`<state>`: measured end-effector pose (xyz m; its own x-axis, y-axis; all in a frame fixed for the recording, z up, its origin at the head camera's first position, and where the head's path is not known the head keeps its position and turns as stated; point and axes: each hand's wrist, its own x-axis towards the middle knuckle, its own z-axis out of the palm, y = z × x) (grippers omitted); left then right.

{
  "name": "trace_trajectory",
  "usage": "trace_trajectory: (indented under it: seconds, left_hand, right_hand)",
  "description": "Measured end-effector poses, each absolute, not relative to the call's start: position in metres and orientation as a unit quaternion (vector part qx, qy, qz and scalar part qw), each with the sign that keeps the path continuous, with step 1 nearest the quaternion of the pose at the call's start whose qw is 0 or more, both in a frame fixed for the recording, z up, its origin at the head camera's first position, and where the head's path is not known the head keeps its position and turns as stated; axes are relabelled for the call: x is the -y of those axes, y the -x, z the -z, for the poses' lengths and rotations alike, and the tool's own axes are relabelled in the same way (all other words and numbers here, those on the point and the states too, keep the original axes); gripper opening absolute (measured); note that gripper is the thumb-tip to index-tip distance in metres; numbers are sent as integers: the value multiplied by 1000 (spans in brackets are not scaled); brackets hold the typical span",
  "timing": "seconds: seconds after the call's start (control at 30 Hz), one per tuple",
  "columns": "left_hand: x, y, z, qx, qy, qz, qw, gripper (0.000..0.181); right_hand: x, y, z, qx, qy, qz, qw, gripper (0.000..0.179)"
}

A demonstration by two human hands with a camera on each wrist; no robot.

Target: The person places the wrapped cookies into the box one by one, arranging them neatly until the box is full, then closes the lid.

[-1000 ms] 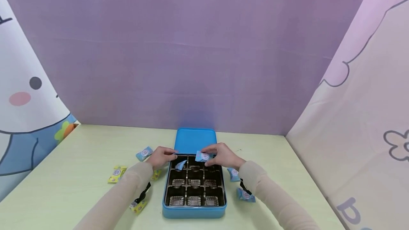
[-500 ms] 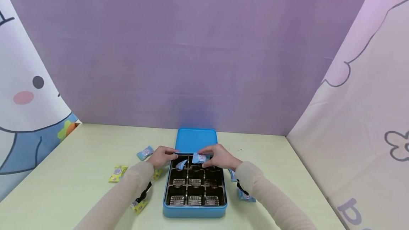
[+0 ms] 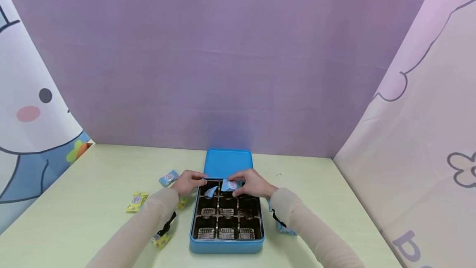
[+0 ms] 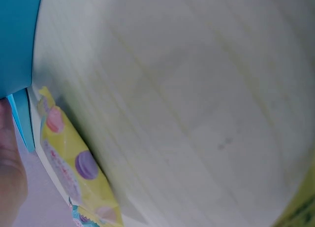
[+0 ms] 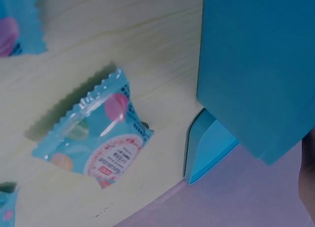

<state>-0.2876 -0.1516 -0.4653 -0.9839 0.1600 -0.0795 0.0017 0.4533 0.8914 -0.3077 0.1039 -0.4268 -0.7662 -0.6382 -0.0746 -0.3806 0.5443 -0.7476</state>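
Note:
A blue tin [image 3: 227, 247] holds a dark tray [image 3: 227, 217] of several compartments. My left hand [image 3: 187, 183] grips the tin's back left corner, fingers along the back rim and thumb on the near side. Between thumb and fingers, my right hand [image 3: 255, 183] pinches a small blue candy packet [image 3: 230, 185] over the back middle compartment. Another blue packet [image 3: 210, 192] stands tilted in the back left compartment. In each wrist view only an edge of the hand shows, beside the tin's wall.
Behind the tin lies its blue lid [image 3: 228, 163]. Left of it, yellow packets [image 3: 136, 202] and a blue one [image 3: 169, 178] lie on the table [image 3: 111, 177]; more blue packets [image 5: 98, 133] lie to the right, partly behind my right forearm. A purple backdrop [image 3: 223, 61] rises behind.
My right hand has shifted left with the blue packet, from nearer the back right compartment to above the back middle one. The left hand keeps its place at the tin's corner.

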Motion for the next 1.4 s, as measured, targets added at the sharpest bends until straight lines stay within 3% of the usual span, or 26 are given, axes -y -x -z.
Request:
trace_trajectory:
  seconds: [1.4]
  left_hand:
    - [156,289,465,-850,-46,-521,67,27]
  right_hand:
    - [-93,304,421,-864,307,349,194,46]
